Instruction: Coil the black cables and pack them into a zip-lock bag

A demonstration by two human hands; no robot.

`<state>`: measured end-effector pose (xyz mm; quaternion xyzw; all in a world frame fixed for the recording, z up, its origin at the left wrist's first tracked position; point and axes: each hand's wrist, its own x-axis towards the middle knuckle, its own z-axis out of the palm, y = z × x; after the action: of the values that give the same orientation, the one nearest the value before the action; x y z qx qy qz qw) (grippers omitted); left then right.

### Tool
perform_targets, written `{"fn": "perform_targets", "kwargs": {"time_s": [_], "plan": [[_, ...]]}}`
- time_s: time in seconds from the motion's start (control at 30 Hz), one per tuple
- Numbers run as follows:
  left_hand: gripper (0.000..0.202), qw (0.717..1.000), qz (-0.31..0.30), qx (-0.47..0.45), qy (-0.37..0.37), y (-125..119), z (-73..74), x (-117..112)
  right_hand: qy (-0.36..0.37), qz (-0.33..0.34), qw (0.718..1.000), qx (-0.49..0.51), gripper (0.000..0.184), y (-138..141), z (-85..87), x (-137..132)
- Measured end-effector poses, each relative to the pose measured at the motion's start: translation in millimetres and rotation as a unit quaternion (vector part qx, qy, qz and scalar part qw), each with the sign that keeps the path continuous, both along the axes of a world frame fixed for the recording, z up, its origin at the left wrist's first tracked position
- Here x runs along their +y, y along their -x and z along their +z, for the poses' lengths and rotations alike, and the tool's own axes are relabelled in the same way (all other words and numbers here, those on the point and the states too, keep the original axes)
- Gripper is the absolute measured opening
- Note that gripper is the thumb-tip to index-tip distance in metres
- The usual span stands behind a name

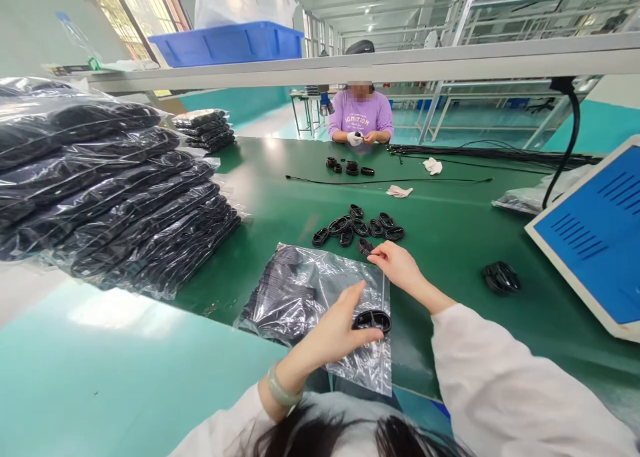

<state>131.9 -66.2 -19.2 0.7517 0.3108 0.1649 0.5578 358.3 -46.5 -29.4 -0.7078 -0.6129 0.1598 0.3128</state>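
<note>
My right hand [400,267] pinches a small coiled black cable [365,246] at the near edge of a loose group of similar coils [360,227]. My left hand [337,327] is open, thumb and fingers spread, over a clear plastic bag [345,270]. Another black coil [373,321] lies on the bag in the gap between that thumb and the fingers; whether they touch it I cannot tell. Neatly stacked black coils [287,287] fill the left part of the bag, whose flat end points right.
Filled bags [115,190] are piled high at the left. A coil bundle [501,278] and a blue-and-white box [590,223] stand right. Across the green table [270,207] a co-worker [361,113] handles something small. A shelf beam [350,70] crosses above.
</note>
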Motion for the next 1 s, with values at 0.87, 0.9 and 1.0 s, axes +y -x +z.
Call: {"fn": "perform_targets", "kwargs": {"time_s": [0.87,0.9,1.0], "plan": [[0.061,0.942,-0.014,-0.173,0.288,48.5,23.8,-25.5,0.059,0.25,0.917,0.307,0.02,73.1,52.8,-119.9],[0.06,0.945,-0.011,-0.164,0.284,48.2,22.3,-25.0,0.079,0.257,0.9,0.344,0.023,72.5,51.1,-120.2],[0.06,0.944,-0.012,-0.151,0.293,48.3,19.0,-23.7,0.132,0.26,0.855,0.428,0.031,72.6,42.8,-121.2]]}}
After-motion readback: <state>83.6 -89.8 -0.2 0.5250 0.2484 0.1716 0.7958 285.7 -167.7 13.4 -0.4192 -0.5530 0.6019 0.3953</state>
